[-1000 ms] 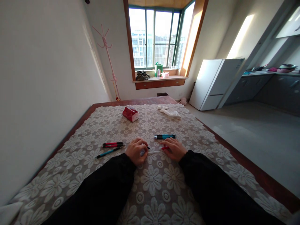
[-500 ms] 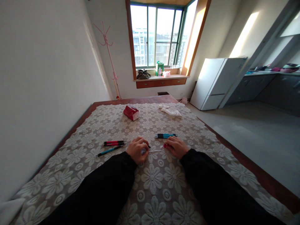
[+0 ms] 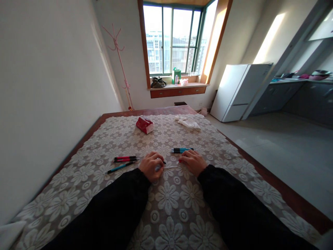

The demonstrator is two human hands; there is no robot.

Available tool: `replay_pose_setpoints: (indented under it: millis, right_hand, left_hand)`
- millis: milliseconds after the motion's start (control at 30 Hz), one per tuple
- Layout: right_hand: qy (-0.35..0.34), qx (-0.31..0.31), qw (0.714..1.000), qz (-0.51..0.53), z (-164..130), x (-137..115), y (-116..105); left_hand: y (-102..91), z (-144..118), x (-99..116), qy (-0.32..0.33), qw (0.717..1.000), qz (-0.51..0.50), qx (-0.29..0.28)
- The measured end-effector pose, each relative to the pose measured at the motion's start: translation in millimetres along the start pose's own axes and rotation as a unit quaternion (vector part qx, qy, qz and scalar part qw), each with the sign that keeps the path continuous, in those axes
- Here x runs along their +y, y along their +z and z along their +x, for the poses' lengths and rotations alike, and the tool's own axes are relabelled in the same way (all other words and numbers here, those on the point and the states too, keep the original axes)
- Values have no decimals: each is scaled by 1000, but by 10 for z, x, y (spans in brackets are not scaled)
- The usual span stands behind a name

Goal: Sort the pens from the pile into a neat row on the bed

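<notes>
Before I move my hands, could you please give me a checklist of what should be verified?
1. Left hand holds dark-tipped piece: ok.
2. Right hand holds red piece: ok.
3. White stick free of fingers: cannot tell.
4. Red pens side by side: ok.
5. Single blue pen parallel to them: not ok, slanted.
6. Grouped blue pens untouched by right hand: cannot tell, they overlap in view.

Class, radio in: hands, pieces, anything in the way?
Left hand gripping dark-tipped piece. Right hand gripping red piece. Thin white stick between them. Blue-black pens close beyond right hand.
</notes>
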State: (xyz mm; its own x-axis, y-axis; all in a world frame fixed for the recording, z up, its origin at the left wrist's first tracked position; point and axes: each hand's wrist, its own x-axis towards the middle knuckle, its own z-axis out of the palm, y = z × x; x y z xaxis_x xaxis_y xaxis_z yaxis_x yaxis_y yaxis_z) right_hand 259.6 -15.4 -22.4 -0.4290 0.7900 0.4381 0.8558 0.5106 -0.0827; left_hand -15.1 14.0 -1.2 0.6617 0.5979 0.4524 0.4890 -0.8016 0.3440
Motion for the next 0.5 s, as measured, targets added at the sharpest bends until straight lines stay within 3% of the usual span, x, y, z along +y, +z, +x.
replay_pose_setpoints:
  millis: [500]
  right_hand:
    - [-27, -3, 999, 24, 4, -55, -52]
  left_hand:
    - [21, -4, -27, -23, 999, 20, 14]
